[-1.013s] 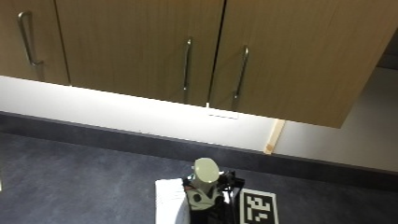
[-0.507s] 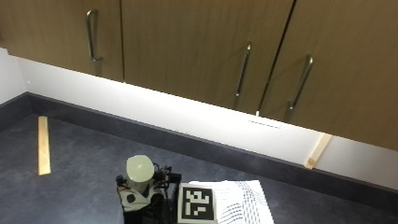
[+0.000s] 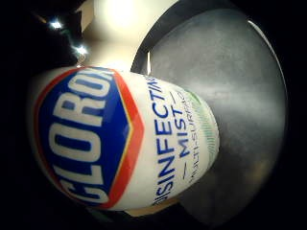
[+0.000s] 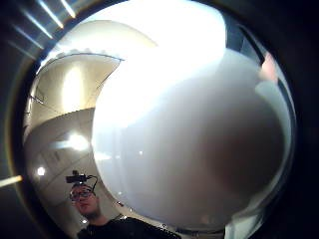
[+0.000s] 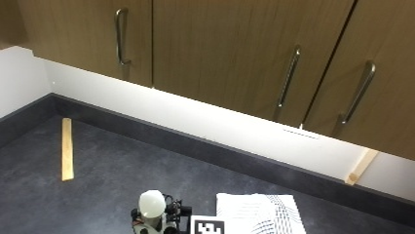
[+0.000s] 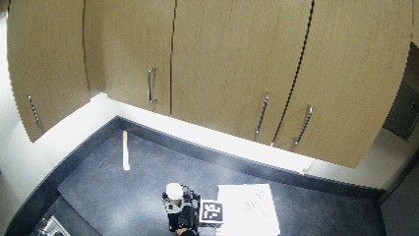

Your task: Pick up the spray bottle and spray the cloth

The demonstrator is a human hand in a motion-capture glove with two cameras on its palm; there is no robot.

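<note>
A wood strip [image 5: 66, 149] lies flat on the dark counter [image 5: 110, 185] at far left, well apart from everything else. Right of it, near the front edge, the bottle [image 5: 152, 204] stands up off the counter w/ its white rounded top showing; the body below is wrapped in black glove gear. The right hand [image 5: 162, 224] is low at the picture's edge, mostly cut off; fingers can't be made out in the outside views. Just right of bottle & hand, the cloth [image 5: 259, 214] lies flat on the counter, white w/ a fine dark pattern toward its right side. The bottle is beside the cloth's left edge, not over it.

Behind: dark upstand, white wall [image 5: 214, 122], then brown cabinets [image 5: 227, 53] w/ metal handles [image 5: 289, 75]. A second wood strip [image 5: 360, 166] leans against the wall at far right.

Palm views: the bottle [image 3: 124, 139] fills the little-finger-side view, white w/ a blue-red CLOROX label & "DISINFECTING MIST" text, so it is right up against the palm, grey counter beyond it. The thumb-side view is mostly filled by the bottle's white body, a bare fingertip [image 4: 269, 67] at its edge. Can't tell if fingers curl round the bottle.
</note>
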